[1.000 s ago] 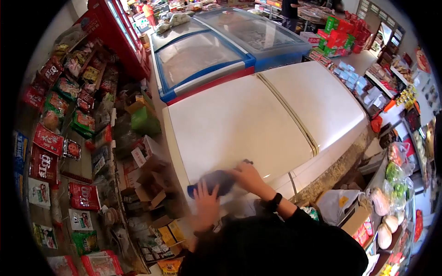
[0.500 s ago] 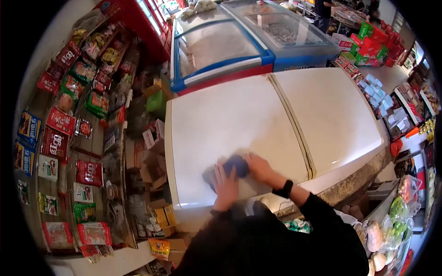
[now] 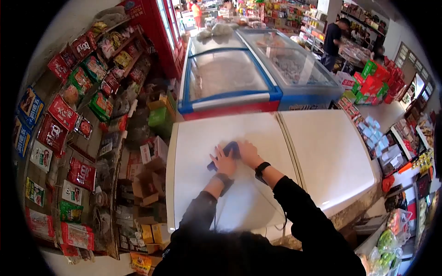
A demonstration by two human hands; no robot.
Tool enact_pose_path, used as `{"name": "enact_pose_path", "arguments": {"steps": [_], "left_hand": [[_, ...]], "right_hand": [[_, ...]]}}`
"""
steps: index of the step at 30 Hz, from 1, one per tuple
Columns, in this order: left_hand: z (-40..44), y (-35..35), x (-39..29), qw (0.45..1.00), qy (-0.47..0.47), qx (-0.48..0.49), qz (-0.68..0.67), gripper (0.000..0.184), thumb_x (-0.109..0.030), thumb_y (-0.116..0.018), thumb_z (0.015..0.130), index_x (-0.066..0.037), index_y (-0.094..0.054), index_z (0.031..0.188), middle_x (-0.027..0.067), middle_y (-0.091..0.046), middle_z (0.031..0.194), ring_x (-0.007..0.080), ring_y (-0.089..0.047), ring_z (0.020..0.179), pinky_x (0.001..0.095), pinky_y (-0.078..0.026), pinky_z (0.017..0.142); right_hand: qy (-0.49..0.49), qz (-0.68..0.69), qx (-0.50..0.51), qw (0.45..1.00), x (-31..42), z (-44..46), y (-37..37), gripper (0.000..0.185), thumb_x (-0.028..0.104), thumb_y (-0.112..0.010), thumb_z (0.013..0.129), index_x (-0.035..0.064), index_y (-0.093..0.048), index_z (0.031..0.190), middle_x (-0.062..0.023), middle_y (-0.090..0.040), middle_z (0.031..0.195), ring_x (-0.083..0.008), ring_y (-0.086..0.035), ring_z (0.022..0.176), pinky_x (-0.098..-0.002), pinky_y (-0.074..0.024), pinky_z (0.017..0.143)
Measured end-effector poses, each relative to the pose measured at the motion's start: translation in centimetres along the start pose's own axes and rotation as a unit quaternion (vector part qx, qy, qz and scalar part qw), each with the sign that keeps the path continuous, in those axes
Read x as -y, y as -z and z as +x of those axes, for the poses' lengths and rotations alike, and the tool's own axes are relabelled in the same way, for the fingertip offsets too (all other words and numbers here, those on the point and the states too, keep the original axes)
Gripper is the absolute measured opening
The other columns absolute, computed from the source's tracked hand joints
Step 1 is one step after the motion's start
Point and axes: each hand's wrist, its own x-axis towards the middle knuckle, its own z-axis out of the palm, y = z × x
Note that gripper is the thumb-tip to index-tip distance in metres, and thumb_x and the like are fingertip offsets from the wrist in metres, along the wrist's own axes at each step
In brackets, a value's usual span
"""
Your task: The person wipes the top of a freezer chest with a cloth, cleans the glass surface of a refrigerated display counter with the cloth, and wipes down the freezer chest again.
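Observation:
A dark blue cloth [image 3: 231, 148] lies bunched on the white lid of a chest freezer [image 3: 198, 138]. My left hand [image 3: 224, 163] presses on the cloth with its fingers spread, and part of the cloth shows past the fingertips. Close beside it, my right hand [image 3: 249, 154] has its fingers bent against the cloth's right side, gripping it; those fingertips are partly hidden. A dark band [image 3: 262, 171] sits on my right wrist. Both arms reach forward over the lid in black sleeves.
Glass-topped freezers [image 3: 230, 73] with blue frames stand beyond the white one. Shelves of packaged snacks [image 3: 82, 172] line the left, with cardboard boxes [image 3: 149, 184] between. A person [image 3: 332, 43] stands at the back right. Bagged vegetables [image 3: 386, 241] are at lower right.
My hands and the cloth have moved forward across the lid, away from my body. The camera view has tilted up, showing more of the shop behind.

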Motion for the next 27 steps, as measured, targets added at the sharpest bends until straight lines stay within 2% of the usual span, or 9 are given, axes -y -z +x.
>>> {"name": "enact_pose_path", "arguments": {"steps": [2, 7, 11, 16, 18, 19, 22, 23, 27], "left_hand": [[3.5, 0.5, -0.5, 0.999, 0.034, 0.005, -0.023, 0.063, -0.034, -0.052, 0.086, -0.028, -0.035, 0.147, 0.0252, -0.005, 0.156, 0.0436, -0.004, 0.144, 0.0698, -0.003, 0.107], [7.8, 1.8, -1.8, 0.991, 0.097, 0.073, -0.053, 0.066, -0.044, -0.051, 0.087, -0.029, -0.03, 0.148, 0.0226, -0.006, 0.156, 0.0429, 0.0, 0.144, 0.0682, 0.002, 0.107], [7.6, -0.7, -0.9, 0.998, 0.056, -0.008, -0.022, 0.077, -0.049, -0.057, 0.084, -0.029, -0.023, 0.151, 0.0266, 0.0, 0.156, 0.0465, 0.003, 0.143, 0.069, 0.003, 0.106], [7.0, 2.7, -1.5, 0.992, 0.07, 0.073, -0.071, 0.079, -0.046, -0.06, 0.084, -0.029, -0.022, 0.151, 0.0266, 0.001, 0.156, 0.0465, 0.005, 0.143, 0.0682, 0.004, 0.106], [7.1, 1.1, -1.4, 0.997, 0.065, 0.029, -0.021, 0.078, -0.059, -0.052, 0.082, -0.032, -0.025, 0.15, 0.024, -0.001, 0.157, 0.0433, 0.006, 0.144, 0.0664, 0.005, 0.107], [7.6, -0.3, -1.0, 0.998, 0.06, -0.02, -0.016, 0.064, -0.056, -0.048, 0.086, -0.035, -0.036, 0.145, 0.0229, -0.007, 0.157, 0.0422, 0.0, 0.144, 0.0645, 0.0, 0.109], [8.3, -2.4, 0.5, 0.995, 0.01, -0.102, -0.017, 0.049, -0.05, -0.045, 0.089, -0.036, -0.048, 0.137, 0.0209, -0.016, 0.155, 0.0396, -0.009, 0.144, 0.0616, -0.007, 0.11], [7.9, -0.9, 1.1, 0.998, -0.022, 0.028, -0.055, 0.069, -0.049, -0.052, 0.089, -0.028, -0.026, 0.15, 0.0238, -0.001, 0.157, 0.0413, -0.001, 0.144, 0.0634, -0.004, 0.109], [4.1, 1.1, 2.2, 0.995, -0.097, -0.001, -0.02, 0.058, -0.04, -0.051, 0.091, -0.027, -0.036, 0.145, 0.0241, -0.014, 0.155, 0.04, -0.014, 0.143, 0.0608, -0.015, 0.109]], "right_hand": [[0.0, -0.01, -0.033, 0.999, -0.3, 2.9, -0.5, 0.035, 0.016, -0.062, 0.082, 0.0101, -0.054, 0.115, -0.018, -0.056, 0.1, -0.0362, -0.06, 0.091, -0.0452, -0.0508, 0.073], [-0.08, -0.082, -0.081, 0.99, -0.1, 8.1, -3.4, 0.025, 0.017, -0.059, 0.084, 0.0095, -0.056, 0.107, -0.0154, -0.056, 0.1, -0.0326, -0.059, 0.091, -0.0428, -0.0498, 0.074], [-0.069, -0.12, -0.093, 0.986, -0.2, 8.0, -4.3, 0.027, 0.019, -0.058, 0.084, 0.0084, -0.055, 0.109, -0.014, -0.055, 0.102, -0.0317, -0.057, 0.092, -0.0439, -0.0484, 0.074], [-0.1, -0.146, -0.072, 0.982, -0.6, 8.3, -5.0, 0.033, 0.022, -0.06, 0.082, 0.0093, -0.054, 0.113, -0.0118, -0.055, 0.104, -0.0305, -0.056, 0.094, -0.0435, -0.0461, 0.073], [-0.094, -0.238, -0.047, 0.965, -0.6, 8.3, -5.6, 0.034, 0.025, -0.058, 0.085, 0.0098, -0.053, 0.115, -0.0108, -0.055, 0.107, -0.0296, -0.055, 0.095, -0.0443, -0.0461, 0.072], [-0.108, -0.24, -0.053, 0.963, 0.2, 7.8, -4.8, 0.034, 0.025, -0.058, 0.085, 0.0098, -0.053, 0.115, -0.0108, -0.055, 0.107, -0.0296, -0.055, 0.095, -0.0443, -0.0461, 0.072], [-0.139, -0.313, 0.006, 0.939, 2.3, 6.2, -3.9, 0.034, 0.027, -0.055, 0.088, 0.0091, -0.053, 0.116, -0.0096, -0.055, 0.109, -0.029, -0.055, 0.095, -0.0436, -0.0463, 0.071], [-0.154, -0.343, -0.01, 0.927, 2.3, 5.9, -5.0, 0.034, 0.028, -0.054, 0.088, 0.0089, -0.052, 0.116, -0.0096, -0.055, 0.108, -0.0292, -0.055, 0.094, -0.0427, -0.0462, 0.071], [-0.136, -0.321, -0.039, 0.937, 2.2, 1.8, -5.5, 0.034, 0.024, -0.058, 0.086, 0.0076, -0.052, 0.116, -0.0102, -0.055, 0.103, -0.0289, -0.055, 0.095, -0.0406, -0.0459, 0.073]]}}
